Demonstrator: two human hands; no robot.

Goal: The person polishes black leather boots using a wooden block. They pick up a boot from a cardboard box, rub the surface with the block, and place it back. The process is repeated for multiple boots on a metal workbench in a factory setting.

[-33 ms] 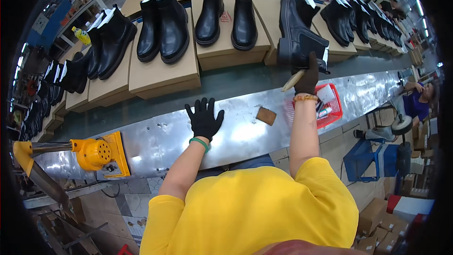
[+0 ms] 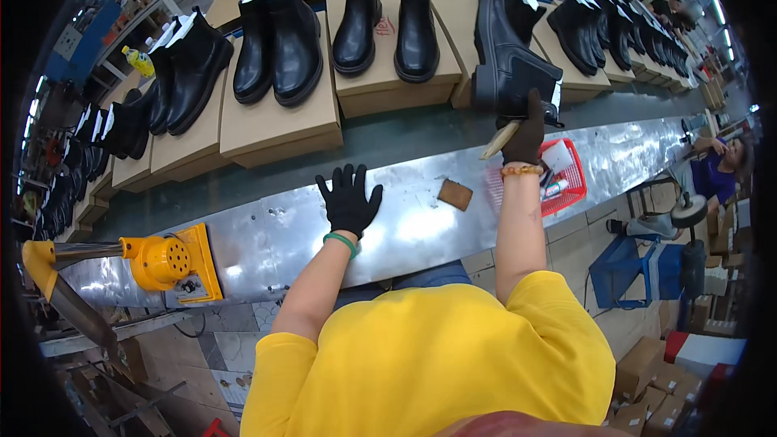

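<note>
Black leather fills my right hand (image 2: 526, 133): under the dark knit glove my fingers are curled around the shaft of a thick-soled black ankle boot (image 2: 518, 85), its sole turned left and its toe pointing away from me. A pale tapered stick (image 2: 500, 139) juts from the same grip. Holding the boot there probably keeps my fingers off its smooth front. A matching black boot (image 2: 524, 16) is just behind it. My left hand (image 2: 353, 202), gloved in black knit, is spread with fingers apart over the shiny metal bench (image 2: 421, 235), holding nothing, perhaps to steady me. A flat brown rectangular block (image 2: 455, 193) lies between my hands; a red plastic basket (image 2: 576, 186) is beside my right wrist, likely for easy reach. Past the bench runs a dark green belt (image 2: 396, 131), lined with brown cardboard boxes (image 2: 279, 137) bearing black boots. A yellow perforated machine head (image 2: 162, 265) sits at left; a person in purple (image 2: 716, 174) sits well off to the right.
</note>
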